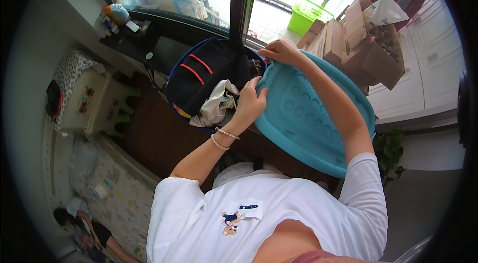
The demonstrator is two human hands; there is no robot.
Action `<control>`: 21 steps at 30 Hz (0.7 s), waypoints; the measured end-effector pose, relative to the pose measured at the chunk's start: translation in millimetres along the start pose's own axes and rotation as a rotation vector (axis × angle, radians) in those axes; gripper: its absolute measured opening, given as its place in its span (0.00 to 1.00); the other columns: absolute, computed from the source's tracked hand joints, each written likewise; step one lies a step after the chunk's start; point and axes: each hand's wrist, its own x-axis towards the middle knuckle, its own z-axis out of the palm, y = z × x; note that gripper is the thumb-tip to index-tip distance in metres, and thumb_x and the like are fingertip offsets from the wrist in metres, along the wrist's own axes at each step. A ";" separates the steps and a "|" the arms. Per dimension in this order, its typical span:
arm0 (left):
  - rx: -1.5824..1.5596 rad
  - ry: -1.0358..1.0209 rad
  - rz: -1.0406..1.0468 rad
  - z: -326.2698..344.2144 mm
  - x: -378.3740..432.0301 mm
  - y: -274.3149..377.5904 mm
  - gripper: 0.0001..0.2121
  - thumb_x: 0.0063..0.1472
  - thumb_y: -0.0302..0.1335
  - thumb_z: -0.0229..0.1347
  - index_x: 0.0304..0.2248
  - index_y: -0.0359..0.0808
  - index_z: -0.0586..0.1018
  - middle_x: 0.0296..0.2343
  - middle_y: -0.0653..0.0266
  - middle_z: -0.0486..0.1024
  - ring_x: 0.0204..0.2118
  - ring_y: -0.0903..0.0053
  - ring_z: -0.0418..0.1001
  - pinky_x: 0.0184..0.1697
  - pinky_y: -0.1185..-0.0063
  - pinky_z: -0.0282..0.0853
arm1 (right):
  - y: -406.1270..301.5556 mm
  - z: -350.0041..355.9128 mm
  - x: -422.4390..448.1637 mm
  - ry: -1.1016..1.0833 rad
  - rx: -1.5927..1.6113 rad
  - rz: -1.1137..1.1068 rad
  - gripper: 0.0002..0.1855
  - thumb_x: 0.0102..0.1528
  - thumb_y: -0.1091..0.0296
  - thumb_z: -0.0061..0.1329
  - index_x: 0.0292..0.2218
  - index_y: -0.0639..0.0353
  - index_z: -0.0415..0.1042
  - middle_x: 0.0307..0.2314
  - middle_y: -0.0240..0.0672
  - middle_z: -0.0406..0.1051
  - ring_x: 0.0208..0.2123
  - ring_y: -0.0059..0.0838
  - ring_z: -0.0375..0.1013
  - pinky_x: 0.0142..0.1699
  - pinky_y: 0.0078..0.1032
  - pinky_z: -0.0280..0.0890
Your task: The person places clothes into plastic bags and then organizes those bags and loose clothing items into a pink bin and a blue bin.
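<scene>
A turquoise plastic basin [298, 125] with rows of round raised bumps inside is tilted in front of me. My right hand [283, 51] grips its rim at the far left corner. Close by, my left hand [251, 100], with two bracelets at the wrist, has thumb and fingers at the same rim; its exact hold is partly hidden. Left of the basin stands a round blue-rimmed container [172, 72] heaped with fabric. On top lie a black fabric item [209, 76] with two red strips and a crumpled white cloth [214, 108].
Open cardboard boxes [351, 50] are stacked at the right, by white cabinets [429, 65]. Beyond the glass door frame [241, 1] sits a lime-green storage box [304, 16]. A black low cabinet [164, 46] runs under the window. At lower left, another person [87, 222] is on a bed [119, 196].
</scene>
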 end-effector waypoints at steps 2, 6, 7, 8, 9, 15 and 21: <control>0.014 0.013 0.012 -1.1 -2.5 12.3 0.19 0.58 0.23 0.52 0.48 0.21 0.69 0.42 0.38 0.72 0.44 0.49 0.71 0.49 0.68 0.66 | 7.9 9.2 1.2 0.105 0.105 -0.025 0.33 0.57 0.32 0.39 0.20 0.48 0.80 0.14 0.26 0.72 0.17 0.25 0.71 0.28 0.25 0.65; 0.117 0.093 0.186 5.4 -9.8 9.7 0.19 0.58 0.19 0.50 0.49 0.19 0.68 0.43 0.37 0.71 0.45 0.48 0.70 0.51 0.68 0.66 | 5.7 16.5 -0.4 0.205 0.132 -0.048 0.34 0.58 0.34 0.40 0.17 0.51 0.79 0.12 0.27 0.71 0.15 0.24 0.70 0.25 0.25 0.64; 0.174 0.098 0.219 6.1 -10.4 9.8 0.19 0.58 0.19 0.49 0.49 0.18 0.68 0.43 0.37 0.71 0.46 0.48 0.69 0.51 0.68 0.66 | 3.7 15.8 -0.5 0.205 0.128 -0.033 0.34 0.58 0.34 0.40 0.17 0.51 0.79 0.12 0.27 0.71 0.15 0.24 0.70 0.25 0.25 0.64; 0.230 0.102 0.251 6.6 -9.9 10.8 0.19 0.58 0.18 0.49 0.49 0.18 0.68 0.43 0.37 0.71 0.47 0.48 0.69 0.52 0.68 0.65 | 2.2 14.1 0.1 0.204 0.124 -0.017 0.34 0.58 0.34 0.40 0.17 0.51 0.78 0.12 0.27 0.71 0.15 0.24 0.71 0.25 0.25 0.65; 0.285 0.104 0.289 7.1 -9.1 12.6 0.18 0.58 0.18 0.48 0.49 0.18 0.67 0.43 0.37 0.70 0.47 0.48 0.69 0.52 0.68 0.65 | 0.7 11.9 -0.4 0.208 0.119 0.000 0.33 0.58 0.34 0.40 0.16 0.51 0.78 0.12 0.27 0.71 0.16 0.24 0.71 0.26 0.26 0.65; 0.169 0.017 0.268 7.2 -5.2 12.4 0.19 0.61 0.22 0.48 0.50 0.18 0.65 0.44 0.37 0.69 0.48 0.47 0.67 0.53 0.66 0.63 | 4.8 4.4 -16.8 0.641 0.244 -0.111 0.27 0.59 0.49 0.47 0.17 0.60 0.74 0.12 0.33 0.69 0.14 0.25 0.66 0.24 0.25 0.61; 0.236 -0.027 0.133 -12.4 -31.7 -7.6 0.28 0.61 0.39 0.56 0.49 0.21 0.65 0.41 0.45 0.70 0.45 0.63 0.70 0.48 0.72 0.66 | -29.3 -80.9 -127.6 0.515 -0.143 -0.157 0.21 0.60 0.54 0.47 0.21 0.60 0.72 0.18 0.36 0.69 0.19 0.29 0.68 0.27 0.30 0.64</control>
